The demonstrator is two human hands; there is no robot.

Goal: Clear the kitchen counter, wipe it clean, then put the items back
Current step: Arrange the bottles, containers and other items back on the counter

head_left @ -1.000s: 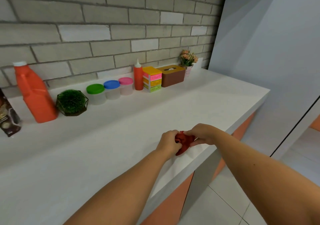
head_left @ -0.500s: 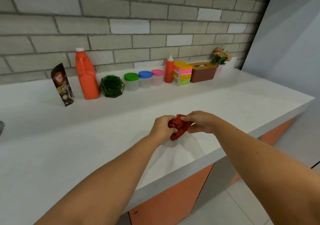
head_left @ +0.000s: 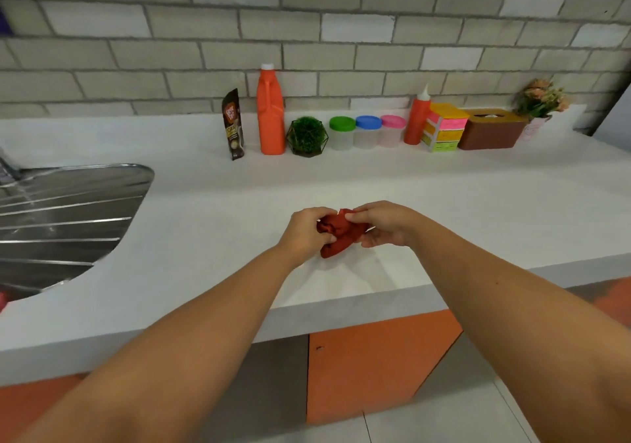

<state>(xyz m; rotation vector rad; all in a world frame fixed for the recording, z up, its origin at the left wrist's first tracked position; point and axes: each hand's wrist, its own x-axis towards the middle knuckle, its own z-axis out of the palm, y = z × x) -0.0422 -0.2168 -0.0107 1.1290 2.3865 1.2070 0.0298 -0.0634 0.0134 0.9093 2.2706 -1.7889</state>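
Observation:
A crumpled red cloth (head_left: 339,234) is held just above the white counter (head_left: 205,224), near its front edge. My left hand (head_left: 305,229) grips its left side and my right hand (head_left: 386,224) pinches its right side. Along the brick wall stand a dark coffee sachet (head_left: 233,123), an orange bottle (head_left: 270,110), a small green plant in a wire holder (head_left: 306,135), three tubs with green (head_left: 342,132), blue (head_left: 368,130) and pink (head_left: 392,129) lids, a red squeeze bottle (head_left: 416,118), a stack of coloured boxes (head_left: 444,127), a brown tissue box (head_left: 491,128) and a flower pot (head_left: 539,101).
A steel sink drainboard (head_left: 65,217) fills the counter's left side. Orange cabinet doors (head_left: 375,364) sit under the counter, with tiled floor (head_left: 426,425) below. A grey wall (head_left: 618,118) closes the counter's right end.
The view has swung left, bringing the sink into sight. Both hands kept hold of the red cloth and bunched it tighter over the counter's front edge.

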